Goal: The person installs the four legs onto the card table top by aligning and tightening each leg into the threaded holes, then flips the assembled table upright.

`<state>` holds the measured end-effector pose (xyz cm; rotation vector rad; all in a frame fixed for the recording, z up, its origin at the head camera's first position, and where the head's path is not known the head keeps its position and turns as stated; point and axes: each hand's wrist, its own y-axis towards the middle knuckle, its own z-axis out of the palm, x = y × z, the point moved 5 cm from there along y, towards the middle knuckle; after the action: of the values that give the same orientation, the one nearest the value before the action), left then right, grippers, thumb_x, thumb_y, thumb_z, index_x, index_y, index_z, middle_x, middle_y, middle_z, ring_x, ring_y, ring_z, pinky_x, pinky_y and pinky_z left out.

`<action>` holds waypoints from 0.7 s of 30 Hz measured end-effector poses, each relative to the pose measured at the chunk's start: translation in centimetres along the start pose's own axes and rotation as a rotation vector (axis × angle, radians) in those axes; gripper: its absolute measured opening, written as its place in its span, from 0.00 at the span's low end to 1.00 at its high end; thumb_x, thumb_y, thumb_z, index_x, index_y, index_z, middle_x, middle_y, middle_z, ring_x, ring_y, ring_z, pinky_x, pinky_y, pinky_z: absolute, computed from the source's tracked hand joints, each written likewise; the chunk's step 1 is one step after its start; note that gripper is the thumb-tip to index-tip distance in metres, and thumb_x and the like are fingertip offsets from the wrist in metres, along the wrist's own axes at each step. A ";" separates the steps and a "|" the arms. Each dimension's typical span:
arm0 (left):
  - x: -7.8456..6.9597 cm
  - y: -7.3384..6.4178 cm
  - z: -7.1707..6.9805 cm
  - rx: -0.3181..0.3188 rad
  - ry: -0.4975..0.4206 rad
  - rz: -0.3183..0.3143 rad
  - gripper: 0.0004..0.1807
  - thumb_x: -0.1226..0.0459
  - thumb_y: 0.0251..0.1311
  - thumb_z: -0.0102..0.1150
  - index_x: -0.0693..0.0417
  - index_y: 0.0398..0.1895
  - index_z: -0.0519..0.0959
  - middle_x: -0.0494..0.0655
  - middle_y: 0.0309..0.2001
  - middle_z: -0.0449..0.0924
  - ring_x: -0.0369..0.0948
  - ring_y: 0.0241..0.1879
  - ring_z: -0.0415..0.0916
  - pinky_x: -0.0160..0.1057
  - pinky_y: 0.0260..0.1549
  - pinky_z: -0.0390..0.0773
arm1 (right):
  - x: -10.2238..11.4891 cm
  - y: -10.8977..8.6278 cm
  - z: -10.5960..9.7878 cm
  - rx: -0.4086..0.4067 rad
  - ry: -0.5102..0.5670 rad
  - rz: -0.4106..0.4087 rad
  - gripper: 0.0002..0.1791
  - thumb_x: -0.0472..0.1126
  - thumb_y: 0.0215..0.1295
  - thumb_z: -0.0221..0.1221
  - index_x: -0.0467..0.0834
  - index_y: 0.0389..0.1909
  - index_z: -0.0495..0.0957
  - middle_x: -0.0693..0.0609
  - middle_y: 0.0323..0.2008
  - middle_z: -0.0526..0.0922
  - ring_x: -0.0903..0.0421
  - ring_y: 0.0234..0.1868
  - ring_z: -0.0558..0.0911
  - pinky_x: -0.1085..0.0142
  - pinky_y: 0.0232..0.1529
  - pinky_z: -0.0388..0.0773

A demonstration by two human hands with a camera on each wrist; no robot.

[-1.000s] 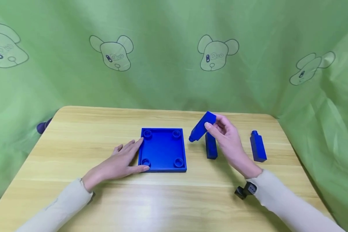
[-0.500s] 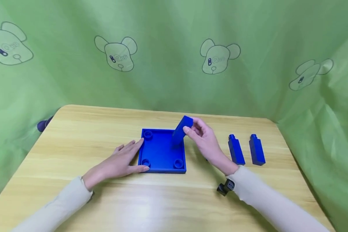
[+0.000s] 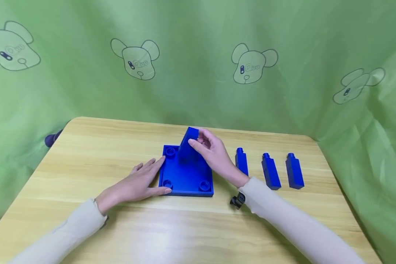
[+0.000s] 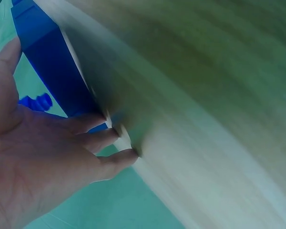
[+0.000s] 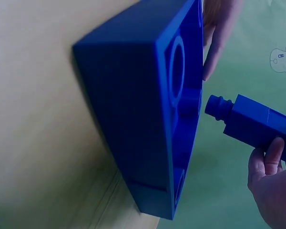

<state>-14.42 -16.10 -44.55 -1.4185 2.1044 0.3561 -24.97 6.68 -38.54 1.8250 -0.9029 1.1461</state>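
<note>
**Blue block (image 3: 186, 147) now over the square tray (image 3: 185, 175), its knob still clear**

From where I stand, the right hand (image 3: 213, 153) has just brought its block in from beyond the tray's right side. A second ago it was out over the surface (image 3: 125, 234); half a second ago it was above the rear right corner; now it is farther left, tilted, above the rear part of the tray. The right thumb and fingers pinch it near its upper end. The right wrist view shows the knob (image 5: 218, 108) pointing towards the tray but apart from it.

The left hand (image 3: 135, 185) has stayed at the tray's left edge, fingers straight and a little spread, thumb apart at the near left corner. I'd judge that it steadies the tray.

With the arm moved over, all three loose blocks (image 3: 271, 171) now show at the right, lying with their knobs away from the person; the nearest is partly behind the right wrist. For the work, I read this as lining up, perhaps with the rear left ring (image 3: 170, 152): the block is within reach of it, not yet seated.
</note>
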 end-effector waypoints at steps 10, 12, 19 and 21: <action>0.1 -0.2 0.4 -0.015 0.011 0.011 0.58 0.36 0.74 0.62 0.62 0.89 0.47 0.64 0.84 0.56 0.64 0.84 0.47 0.73 0.78 0.43 | -1.2 1.6 1.9 0.040 0.022 -0.015 0.20 0.41 0.84 0.61 0.39 0.70 0.78 0.48 0.42 0.77 0.51 0.43 0.75 0.67 0.45 0.76; 0.0 -0.1 0.5 -0.018 0.013 0.014 0.58 0.35 0.74 0.61 0.62 0.90 0.47 0.64 0.84 0.57 0.63 0.84 0.47 0.73 0.78 0.44 | -1.2 1.8 2.1 0.048 0.015 -0.020 0.19 0.40 0.84 0.61 0.39 0.69 0.78 0.48 0.41 0.76 0.51 0.42 0.74 0.67 0.44 0.74; 0.0 0.0 0.5 -0.019 0.024 0.011 0.58 0.35 0.75 0.61 0.61 0.90 0.47 0.62 0.85 0.55 0.62 0.85 0.47 0.73 0.78 0.44 | -0.6 3.0 2.7 0.127 -0.071 -0.026 0.19 0.41 0.84 0.61 0.40 0.69 0.78 0.48 0.42 0.78 0.51 0.42 0.77 0.65 0.44 0.75; 0.1 0.0 0.4 -0.024 0.033 0.013 0.58 0.35 0.75 0.61 0.61 0.90 0.47 0.62 0.85 0.56 0.62 0.85 0.47 0.73 0.78 0.44 | -0.6 3.2 2.8 0.149 -0.089 -0.019 0.20 0.41 0.84 0.61 0.41 0.71 0.78 0.48 0.43 0.80 0.51 0.44 0.78 0.64 0.46 0.77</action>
<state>-14.32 -15.97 -44.90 -1.4343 2.1432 0.3665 -26.87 2.85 -39.09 2.0146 -0.8687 1.1549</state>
